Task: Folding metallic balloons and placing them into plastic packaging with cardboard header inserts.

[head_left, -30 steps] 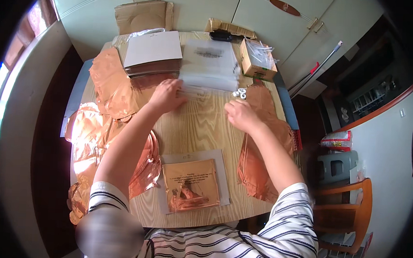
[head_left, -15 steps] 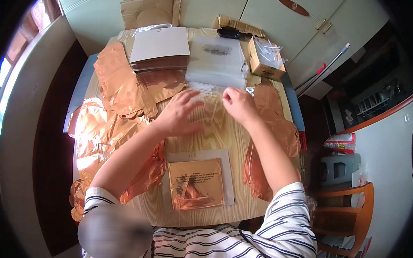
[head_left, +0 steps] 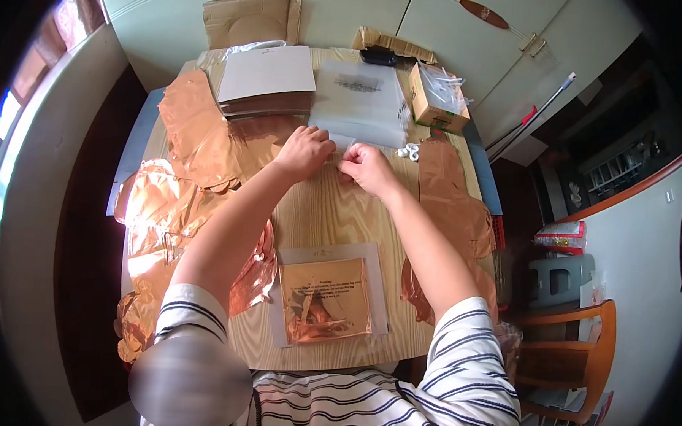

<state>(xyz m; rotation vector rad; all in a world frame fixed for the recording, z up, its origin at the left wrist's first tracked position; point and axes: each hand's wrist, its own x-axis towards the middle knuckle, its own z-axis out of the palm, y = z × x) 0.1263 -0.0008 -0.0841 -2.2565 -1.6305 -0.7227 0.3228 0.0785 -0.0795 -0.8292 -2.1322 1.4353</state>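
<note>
Both my hands meet at the near end of a stack of clear plastic bags [head_left: 357, 99] at the far middle of the table. My left hand [head_left: 305, 152] is closed, its fingers curled down at the bags' near left corner. My right hand [head_left: 367, 168] pinches beside it, with thumb and forefinger together. A thin clear film shows between the two hands, and both seem to grip its edge. Close to me lies a copper-coloured folded piece in a printed clear bag [head_left: 326, 300], on a pale grey card [head_left: 381, 291].
Copper-coloured foil pieces lie in heaps at left [head_left: 159, 197] and right [head_left: 452, 195]. A stack of white cards [head_left: 267, 73] stands at the back left. At the back right are a cardboard box [head_left: 441, 103] of clear plastic pieces and several small white rings [head_left: 410, 152].
My left hand has gone from open and spread to closed at the bags' near edge. My right hand has shifted left and nearer, uncovering the white rings.
</note>
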